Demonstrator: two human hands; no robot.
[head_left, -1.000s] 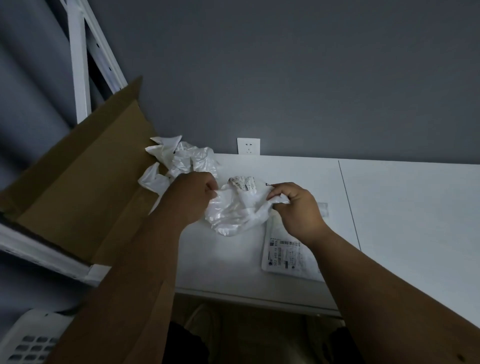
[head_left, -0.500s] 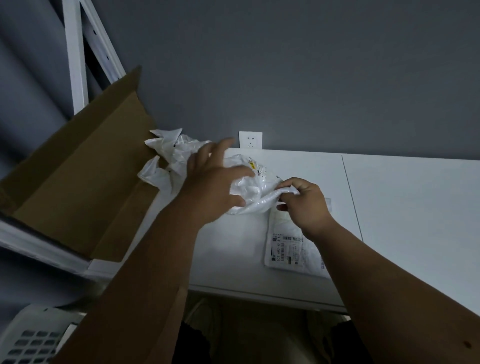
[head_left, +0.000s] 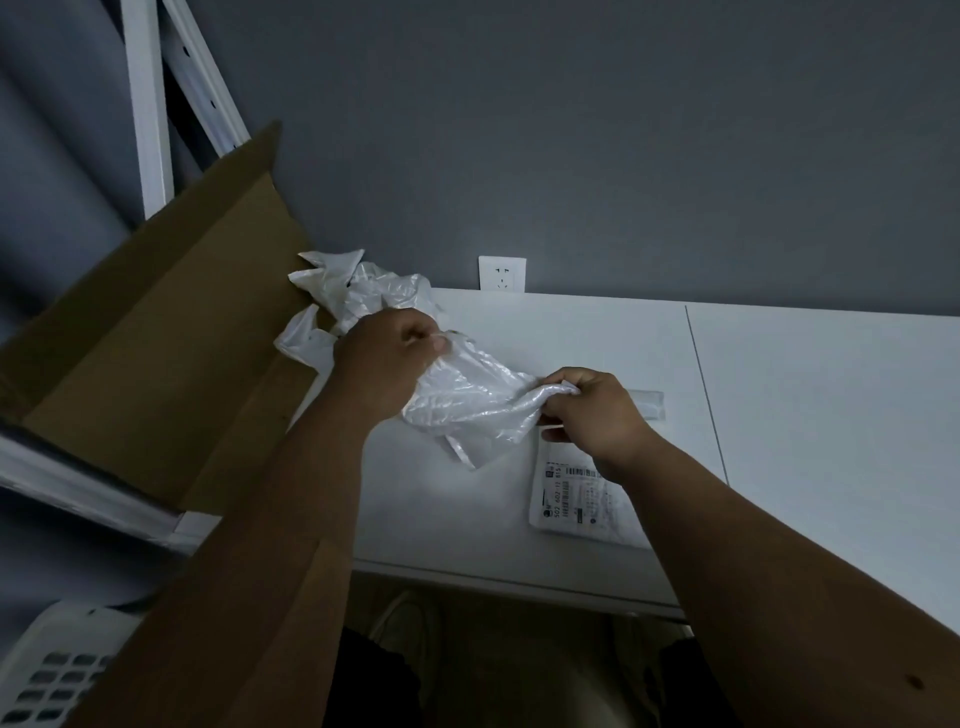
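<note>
— Why do two hands hold the thin, crinkly white plastic bag (head_left: 472, 402)?
— To pull it out flat, I think: the left hand (head_left: 387, 358) has its fingers curled round one end, and the right hand (head_left: 592, 410) pinches the other end
— Where is it?
— Just over the white table (head_left: 571, 332), between the heap of scrunched white plastic bags (head_left: 363, 291) at the back left corner and the flat white pouch with a printed label (head_left: 566, 499) by the front edge
</note>
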